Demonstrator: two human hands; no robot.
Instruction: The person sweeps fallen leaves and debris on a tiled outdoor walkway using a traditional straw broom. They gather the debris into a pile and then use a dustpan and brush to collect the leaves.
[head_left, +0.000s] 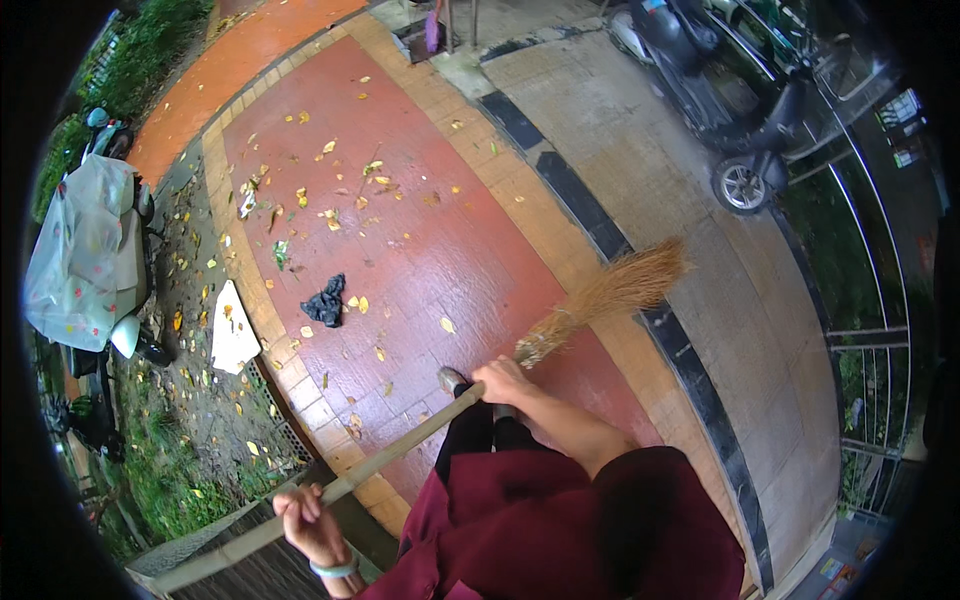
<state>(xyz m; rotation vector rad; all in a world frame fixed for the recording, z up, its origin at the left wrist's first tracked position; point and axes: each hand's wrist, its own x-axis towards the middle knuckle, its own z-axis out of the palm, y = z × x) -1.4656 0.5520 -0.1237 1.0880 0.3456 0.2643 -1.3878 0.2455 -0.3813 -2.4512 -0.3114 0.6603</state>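
Note:
A long-handled straw broom (622, 285) lies slantwise across my front, its bristles at the right over the black stone strip. My right hand (504, 381) grips the pole near the broom head. Lower left, my left hand (309, 517), with a pale bracelet at the wrist, is at the pole with its fingers partly curled; how firmly they hold is unclear. Fallen yellow leaves (363, 304) are scattered on the wet red paving (450, 247). Among them lies a crumpled black plastic bag (325, 301), with a green leaf cluster (280, 255) farther up.
A white board (232, 330) lies at the paving's left edge beside soil and grass. A scooter under a plastic cover (82, 255) stands at far left. To the upper right, a dark scooter (720, 112) stands by metal railings (900, 300). A dustpan (416, 41) is at the top.

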